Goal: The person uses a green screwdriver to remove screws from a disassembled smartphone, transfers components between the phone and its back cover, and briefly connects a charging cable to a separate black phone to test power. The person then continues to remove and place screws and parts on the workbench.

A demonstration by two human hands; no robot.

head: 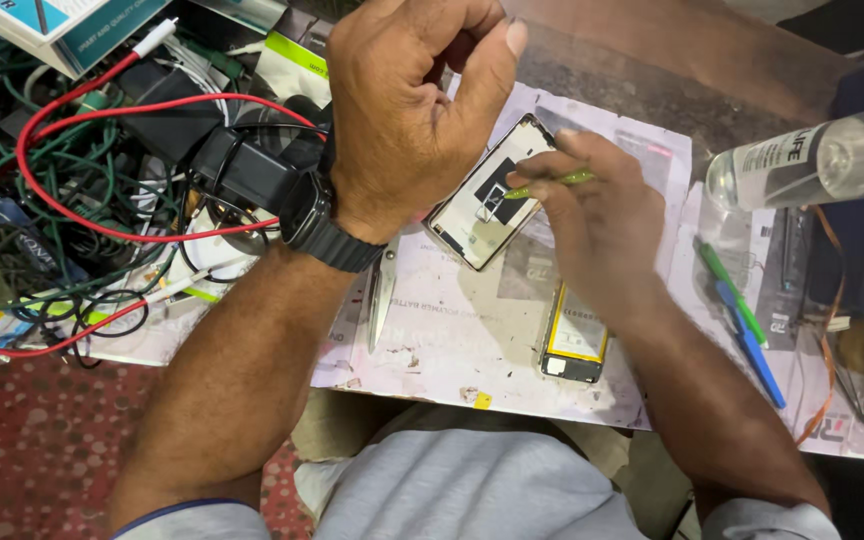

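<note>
An opened phone (482,205) lies back-side up on a paper-covered table, its inner frame and parts showing. My right hand (597,215) pinches a thin green tool (552,182) and holds its tip against the phone's inside. My left hand (412,105), with a black watch on the wrist, hovers above the phone's upper left; its fingers are curled closed and nothing shows in them. A phone battery (574,338) with a yellow edge rests on the paper just below my right wrist.
Scissors (382,290) lie left of the phone. Tangled red, green and black cables (102,170) with a black charger fill the left. A clear plastic bottle (812,160) lies at the right, with green and blue pens (747,330) below it. The table's front edge is near my lap.
</note>
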